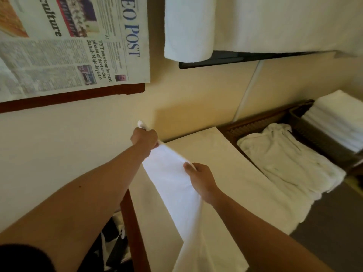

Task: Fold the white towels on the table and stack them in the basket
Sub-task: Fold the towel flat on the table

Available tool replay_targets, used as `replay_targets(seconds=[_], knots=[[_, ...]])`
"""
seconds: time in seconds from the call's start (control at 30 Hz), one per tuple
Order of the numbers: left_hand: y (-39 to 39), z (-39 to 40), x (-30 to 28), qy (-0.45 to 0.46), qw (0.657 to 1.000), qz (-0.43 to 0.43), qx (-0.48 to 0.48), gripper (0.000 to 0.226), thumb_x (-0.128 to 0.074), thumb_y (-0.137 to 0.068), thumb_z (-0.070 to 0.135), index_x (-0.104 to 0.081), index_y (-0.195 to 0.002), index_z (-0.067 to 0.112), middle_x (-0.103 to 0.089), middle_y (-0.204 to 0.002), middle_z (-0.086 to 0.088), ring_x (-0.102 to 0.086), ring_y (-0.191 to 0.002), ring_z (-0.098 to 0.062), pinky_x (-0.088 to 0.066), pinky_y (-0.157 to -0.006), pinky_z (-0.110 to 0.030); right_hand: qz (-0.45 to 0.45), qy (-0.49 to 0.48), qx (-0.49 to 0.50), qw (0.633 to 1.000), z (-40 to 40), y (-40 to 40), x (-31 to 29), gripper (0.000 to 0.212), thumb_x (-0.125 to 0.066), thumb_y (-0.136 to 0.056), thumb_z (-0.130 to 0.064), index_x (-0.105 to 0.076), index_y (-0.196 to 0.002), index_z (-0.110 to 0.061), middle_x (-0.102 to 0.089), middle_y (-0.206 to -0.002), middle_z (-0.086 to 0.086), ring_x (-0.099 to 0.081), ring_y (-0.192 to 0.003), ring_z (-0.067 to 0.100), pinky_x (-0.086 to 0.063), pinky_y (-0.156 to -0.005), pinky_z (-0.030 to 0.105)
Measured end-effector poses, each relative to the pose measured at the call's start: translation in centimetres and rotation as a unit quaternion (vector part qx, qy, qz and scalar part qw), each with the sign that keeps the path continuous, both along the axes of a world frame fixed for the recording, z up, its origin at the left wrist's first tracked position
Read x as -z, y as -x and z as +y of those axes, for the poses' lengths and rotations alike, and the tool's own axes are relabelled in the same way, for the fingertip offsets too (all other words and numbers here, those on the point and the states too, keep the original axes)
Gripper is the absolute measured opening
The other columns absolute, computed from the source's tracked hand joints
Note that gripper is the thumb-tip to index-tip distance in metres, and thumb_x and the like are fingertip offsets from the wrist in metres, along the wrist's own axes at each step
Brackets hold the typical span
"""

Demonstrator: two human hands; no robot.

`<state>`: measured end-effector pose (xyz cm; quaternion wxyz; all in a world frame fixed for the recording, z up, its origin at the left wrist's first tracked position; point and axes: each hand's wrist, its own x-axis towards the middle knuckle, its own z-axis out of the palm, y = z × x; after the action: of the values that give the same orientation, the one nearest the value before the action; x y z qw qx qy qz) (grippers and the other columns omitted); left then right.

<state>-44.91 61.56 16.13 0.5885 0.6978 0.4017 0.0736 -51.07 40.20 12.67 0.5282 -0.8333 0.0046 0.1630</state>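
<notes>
Stretching across the middle, a pale tabletop with a dark wood edge on its left; bare surface lies to the right of the held cloth, up to the heap. Cream wall closes off the far and left sides. Towels hang over a dark rail top right. Newspaper is fixed top left over a brown frame, readable: "EO POST", "culture", "TYT sets tone for next phase of devt under Sabah Maju Jaya 2.0". Heap of unfolded white towels sits at the tabletop's right edge, touching the dark woven basket, which holds a stack of folded towels rising above its rim. White towel is held in the air over the tabletop, its top edge taut between both hands, the rest hanging toward the camera. Left hand fingers curled round the far corner; right hand pinches the near corner, thumb on top.
</notes>
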Motion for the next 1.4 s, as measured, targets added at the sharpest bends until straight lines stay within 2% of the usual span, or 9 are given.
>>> replay_targets(seconds=[0.3, 0.4, 0.5, 0.6, 0.8, 0.97, 1.13, 1.33, 1.4], knots=[[-13.5, -16.3, 0.0, 0.025, 0.997, -0.046, 0.052, 0.028, -0.049, -0.090, 0.008, -0.052, -0.118, 0.003, -0.057, -0.096, -0.008, -0.070, -0.063, -0.030, -0.063, -0.055, -0.040, -0.007, -0.039, 0.120, 0.992, -15.1, -11.5, 2.6, 0.047, -0.061, -0.101, -0.033, -0.061, -0.077, 0.007, -0.058, -0.065, 0.011, -0.053, -0.062, 0.020, -0.044, -0.061, 0.031], [-19.4, -21.9, 2.2, 0.015, 0.998, -0.041, 0.054, 0.021, -0.052, -0.093, 0.011, -0.054, -0.114, 0.010, -0.061, -0.097, -0.009, -0.071, -0.064, -0.027, -0.063, -0.053, -0.035, -0.006, -0.030, 0.137, 0.990, -20.1, -16.5, 5.2, 0.040, -0.061, -0.102, -0.034, -0.070, -0.072, -0.009, -0.068, -0.064, 0.002, -0.062, -0.063, 0.018, -0.050, -0.062, 0.033], [-23.3, -25.7, 6.6, 0.020, 0.996, -0.009, 0.083, 0.041, -0.061, -0.094, 0.039, -0.057, -0.123, 0.010, -0.068, -0.116, -0.012, -0.072, -0.088, -0.029, -0.062, -0.074, -0.037, -0.011, 0.059, 0.104, 0.993, -23.4, -20.4, 8.7, 0.047, -0.058, -0.102, -0.032, -0.049, -0.056, -0.022, -0.054, -0.052, -0.008, -0.052, -0.061, 0.020, -0.036, -0.055, 0.031], [-23.3, -26.2, 11.1, -0.034, 0.993, 0.053, 0.104, 0.056, -0.061, -0.095, 0.052, -0.051, -0.136, 0.016, -0.058, -0.136, -0.005, -0.061, -0.113, -0.028, -0.053, -0.094, -0.038, 0.042, 0.185, 0.002, 0.982, -24.6, -23.8, 11.2, 0.026, -0.051, -0.099, -0.035, -0.055, -0.078, -0.021, -0.059, -0.078, -0.004, -0.059, -0.078, 0.023, -0.039, -0.062, 0.033], [-17.9, -17.3, 14.7, -0.402, 0.885, 0.161, 0.173, 0.045, -0.057, -0.097, 0.037, -0.050, -0.141, 0.028, -0.049, -0.147, -0.003, -0.041, -0.136, -0.033, -0.034, -0.108, -0.049, 0.015, 0.224, -0.099, 0.969, -21.1, -30.5, 11.6, 0.029, -0.049, -0.097, -0.045, -0.051, -0.092, -0.016, -0.057, -0.094, 0.001, -0.057, -0.090, 0.026, -0.041, -0.075, 0.035], [-16.5, -11.0, 14.5, -0.450, 0.817, 0.245, 0.263, 0.049, -0.049, -0.101, 0.053, -0.045, -0.147, 0.036, -0.049, -0.151, 0.004, -0.036, -0.142, -0.026, -0.029, -0.111, -0.050, 0.002, 0.167, -0.118, 0.979, -16.9, -35.9, 11.5, 0.042, -0.051, -0.101, -0.044, -0.058, -0.117, -0.006, -0.056, -0.109, 0.004, -0.055, -0.098, 0.027, -0.037, -0.077, 0.033], [-16.2, -8.2, 14.0, -0.438, 0.791, 0.321, 0.282, 0.053, -0.043, -0.100, 0.064, -0.048, -0.145, 0.037, -0.053, -0.145, 0.002, -0.042, -0.137, -0.025, -0.032, -0.109, -0.046, -0.072, 0.133, -0.116, 0.982, -13.3, -39.4, 11.6, 0.034, -0.055, -0.101, -0.030, -0.048, -0.072, -0.014, -0.051, -0.074, 0.001, -0.048, -0.073, 0.024, -0.029, -0.062, 0.035], [-15.8, -3.8, 14.4, -0.312, 0.874, 0.312, 0.201, 0.031, -0.055, -0.096, 0.060, -0.063, -0.116, 0.037, -0.059, -0.133, -0.004, -0.051, -0.127, -0.032, -0.041, -0.107, -0.047, -0.079, 0.155, -0.071, 0.982, -12.5, -40.9, 12.9, 0.042, -0.059, -0.095, -0.026, -0.047, -0.059, -0.010, -0.049, -0.056, 0.003, -0.048, -0.057, 0.023, -0.034, -0.053, 0.032], [-15.5, -3.4, 15.1, -0.291, 0.880, 0.324, 0.191, 0.037, -0.053, -0.097, 0.059, -0.061, -0.126, 0.039, -0.058, -0.138, -0.006, -0.051, -0.128, -0.033, -0.043, -0.107, -0.047, -0.096, 0.166, -0.077, 0.978, -11.8, -40.9, 13.1, 0.043, -0.061, -0.095, -0.028, -0.047, -0.059, -0.008, -0.049, -0.055, 0.003, -0.049, -0.056, 0.023, -0.030, -0.055, 0.040]])
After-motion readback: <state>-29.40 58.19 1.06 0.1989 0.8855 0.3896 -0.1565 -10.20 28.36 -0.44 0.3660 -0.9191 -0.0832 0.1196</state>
